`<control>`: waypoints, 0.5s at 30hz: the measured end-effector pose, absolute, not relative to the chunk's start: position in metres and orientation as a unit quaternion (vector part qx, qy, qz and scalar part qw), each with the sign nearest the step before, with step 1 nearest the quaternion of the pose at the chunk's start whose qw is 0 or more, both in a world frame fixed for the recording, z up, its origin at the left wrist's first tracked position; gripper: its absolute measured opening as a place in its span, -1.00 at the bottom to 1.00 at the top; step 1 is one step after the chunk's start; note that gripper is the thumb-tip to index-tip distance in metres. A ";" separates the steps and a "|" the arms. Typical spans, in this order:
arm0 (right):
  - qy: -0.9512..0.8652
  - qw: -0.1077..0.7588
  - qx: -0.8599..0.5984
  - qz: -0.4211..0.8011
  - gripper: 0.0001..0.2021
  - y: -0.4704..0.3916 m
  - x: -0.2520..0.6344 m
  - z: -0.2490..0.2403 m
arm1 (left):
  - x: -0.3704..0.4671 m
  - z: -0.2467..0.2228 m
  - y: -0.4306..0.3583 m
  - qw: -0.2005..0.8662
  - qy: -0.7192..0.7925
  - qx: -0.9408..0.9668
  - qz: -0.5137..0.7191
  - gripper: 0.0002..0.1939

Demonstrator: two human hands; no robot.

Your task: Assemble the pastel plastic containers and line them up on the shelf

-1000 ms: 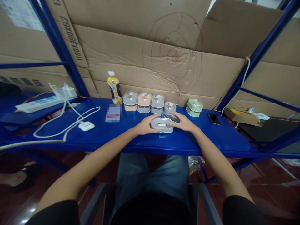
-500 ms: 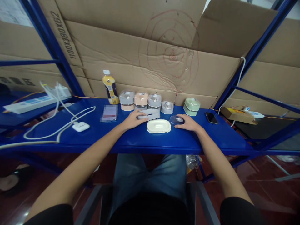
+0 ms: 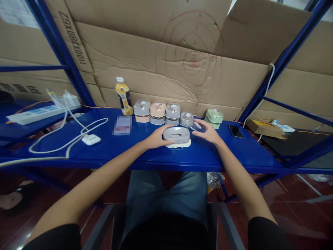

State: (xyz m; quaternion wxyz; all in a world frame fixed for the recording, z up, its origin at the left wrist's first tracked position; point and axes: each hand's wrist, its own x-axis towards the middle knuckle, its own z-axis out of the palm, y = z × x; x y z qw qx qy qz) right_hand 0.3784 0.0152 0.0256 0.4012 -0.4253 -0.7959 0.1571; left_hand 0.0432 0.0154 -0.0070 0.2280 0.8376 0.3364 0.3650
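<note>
My left hand [image 3: 158, 137] grips the left end of a grey oval container [image 3: 177, 135] with a slot in its floor. That container sits over a cream oval base [image 3: 182, 144], whose scalloped rim shows below it; whether the two are fully seated I cannot tell. In my right hand [image 3: 209, 133] is a clear plastic lid [image 3: 198, 126], tilted up just right of the container. Behind the lid stands a small grey box with a clear lid [image 3: 186, 118].
Along the back stand stacked lidded boxes [image 3: 157, 113], a yellow drink bottle [image 3: 124, 97] and a green box [image 3: 214, 118]. A phone [image 3: 235, 131] lies to the right. White cables [image 3: 83, 132] and an earphone case [image 3: 91, 139] lie to the left.
My left hand has brought the grey container right and toward me, onto the cream base. My right hand has raised and tilted the clear lid.
</note>
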 end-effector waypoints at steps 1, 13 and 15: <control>-0.818 0.389 -0.396 0.154 -0.25 0.014 0.370 0.029 | 0.047 -0.008 0.014 0.238 0.338 0.839 0.354 -0.03; -0.905 0.251 -0.313 0.140 -0.19 0.022 0.304 0.027 | 0.053 -0.018 0.013 0.233 0.360 0.837 0.339 0.31; -0.909 0.239 -0.317 0.131 -0.19 0.019 0.305 0.027 | 0.054 -0.019 0.013 0.228 0.354 0.843 0.334 0.31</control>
